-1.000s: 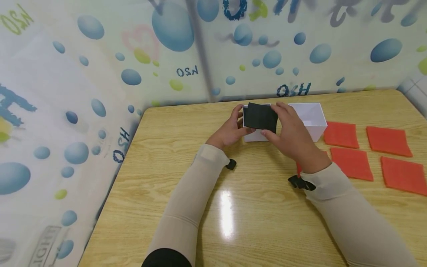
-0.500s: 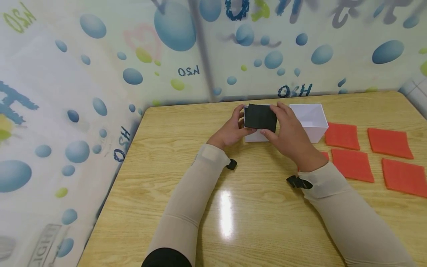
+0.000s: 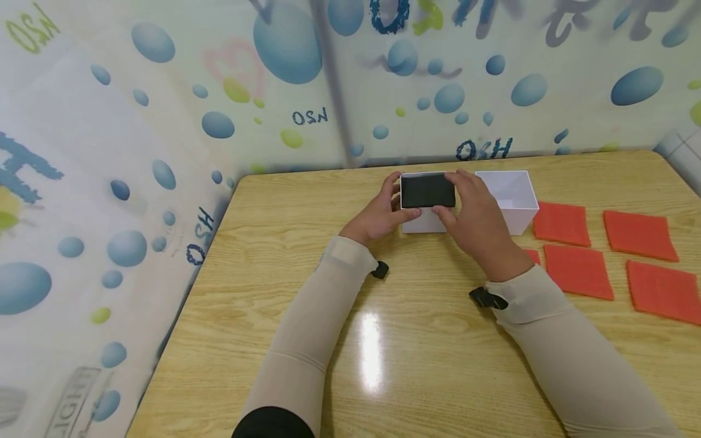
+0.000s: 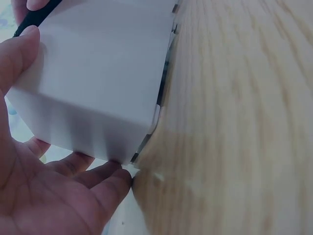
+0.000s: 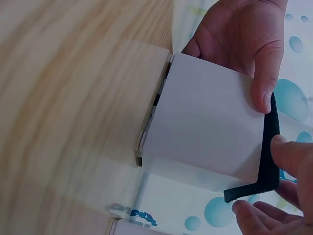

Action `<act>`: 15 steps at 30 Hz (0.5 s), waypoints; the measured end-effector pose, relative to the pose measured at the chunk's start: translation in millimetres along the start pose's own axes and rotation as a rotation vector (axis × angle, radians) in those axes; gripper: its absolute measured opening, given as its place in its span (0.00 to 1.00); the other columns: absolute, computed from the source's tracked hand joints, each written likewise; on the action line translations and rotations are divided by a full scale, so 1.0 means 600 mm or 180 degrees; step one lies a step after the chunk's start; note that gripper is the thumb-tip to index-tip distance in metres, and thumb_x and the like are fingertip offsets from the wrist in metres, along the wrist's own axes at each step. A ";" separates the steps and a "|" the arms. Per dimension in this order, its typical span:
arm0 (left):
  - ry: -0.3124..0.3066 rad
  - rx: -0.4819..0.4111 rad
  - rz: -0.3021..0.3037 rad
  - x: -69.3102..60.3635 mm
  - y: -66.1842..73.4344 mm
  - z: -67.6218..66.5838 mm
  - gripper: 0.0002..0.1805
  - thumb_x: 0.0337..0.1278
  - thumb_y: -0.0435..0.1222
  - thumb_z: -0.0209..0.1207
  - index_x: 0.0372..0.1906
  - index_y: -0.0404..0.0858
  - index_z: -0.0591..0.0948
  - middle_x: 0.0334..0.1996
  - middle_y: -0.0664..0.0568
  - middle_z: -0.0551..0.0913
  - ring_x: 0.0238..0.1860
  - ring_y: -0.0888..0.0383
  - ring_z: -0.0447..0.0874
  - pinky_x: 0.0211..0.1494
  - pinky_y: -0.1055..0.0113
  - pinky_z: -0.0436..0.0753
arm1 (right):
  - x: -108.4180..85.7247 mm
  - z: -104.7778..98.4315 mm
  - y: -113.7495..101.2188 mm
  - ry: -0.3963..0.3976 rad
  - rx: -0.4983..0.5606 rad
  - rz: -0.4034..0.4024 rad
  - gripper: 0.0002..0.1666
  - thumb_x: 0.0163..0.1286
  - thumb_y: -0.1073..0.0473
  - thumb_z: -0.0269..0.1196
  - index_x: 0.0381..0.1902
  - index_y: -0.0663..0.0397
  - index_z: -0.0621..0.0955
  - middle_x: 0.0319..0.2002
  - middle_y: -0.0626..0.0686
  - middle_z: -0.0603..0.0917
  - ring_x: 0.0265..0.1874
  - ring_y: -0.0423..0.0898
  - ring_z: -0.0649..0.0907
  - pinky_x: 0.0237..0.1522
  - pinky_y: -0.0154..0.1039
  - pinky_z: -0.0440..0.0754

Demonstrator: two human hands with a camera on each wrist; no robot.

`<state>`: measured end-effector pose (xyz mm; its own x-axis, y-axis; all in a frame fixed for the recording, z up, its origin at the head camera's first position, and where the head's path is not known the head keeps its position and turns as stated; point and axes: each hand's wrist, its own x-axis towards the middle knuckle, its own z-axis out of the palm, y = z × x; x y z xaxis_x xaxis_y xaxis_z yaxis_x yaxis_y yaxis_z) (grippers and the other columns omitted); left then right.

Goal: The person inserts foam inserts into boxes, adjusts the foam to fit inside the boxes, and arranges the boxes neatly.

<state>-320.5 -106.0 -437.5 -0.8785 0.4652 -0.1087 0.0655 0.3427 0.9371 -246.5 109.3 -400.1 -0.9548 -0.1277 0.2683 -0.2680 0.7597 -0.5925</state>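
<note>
Near the table's far edge, a white box (image 3: 418,225) faces me with a thin black piece, foam-like in look, (image 3: 428,190) lying across its top. My left hand (image 3: 378,216) holds the box by its left end; in the left wrist view the thumb is at the upper rim and the fingertips touch the end wall (image 4: 83,127). My right hand (image 3: 482,225) pinches the right end of the black piece between thumb and fingers. In the right wrist view the black piece (image 5: 268,147) bends at a corner and hangs past the box's end. The box's inside is hidden.
A second white box (image 3: 517,218) stands open just right of the first, partly behind my right hand. Several flat red squares (image 3: 579,272) lie on the wooden table (image 3: 274,243) at the right, one mostly covered by my right wrist. A patterned curtain-like backdrop (image 3: 416,140) rises behind the table.
The black piece, tilted with a corner sticking up above the box earlier, now lies level with the rim. My right hand has shifted slightly; the left hand keeps its place.
</note>
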 end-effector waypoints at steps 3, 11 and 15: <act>0.0001 -0.0028 -0.0015 0.000 -0.001 0.000 0.56 0.69 0.45 0.69 0.85 0.60 0.40 0.84 0.48 0.53 0.83 0.48 0.57 0.80 0.54 0.67 | -0.001 0.003 0.002 0.0077 0.0027 -0.0054 0.36 0.76 0.58 0.68 0.76 0.60 0.69 0.76 0.65 0.68 0.77 0.63 0.68 0.75 0.63 0.68; 0.0005 -0.0095 0.0068 0.004 -0.006 0.000 0.55 0.69 0.41 0.69 0.85 0.55 0.41 0.83 0.45 0.54 0.82 0.47 0.59 0.78 0.55 0.70 | 0.002 0.007 0.001 -0.0034 0.0134 -0.0053 0.29 0.79 0.62 0.63 0.74 0.60 0.72 0.75 0.65 0.70 0.74 0.63 0.72 0.71 0.62 0.73; 0.0009 -0.0115 0.0099 0.005 -0.007 0.001 0.55 0.69 0.41 0.68 0.85 0.54 0.42 0.83 0.45 0.55 0.82 0.47 0.60 0.78 0.54 0.69 | 0.005 0.011 0.004 -0.0130 0.0163 -0.0062 0.28 0.80 0.63 0.60 0.75 0.58 0.72 0.77 0.63 0.69 0.76 0.62 0.70 0.72 0.62 0.71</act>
<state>-322.9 -105.7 -441.9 -0.8777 0.4728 -0.0784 0.0758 0.2985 0.9514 -250.7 106.6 -405.8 -0.9536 -0.1688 0.2493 -0.2917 0.7233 -0.6259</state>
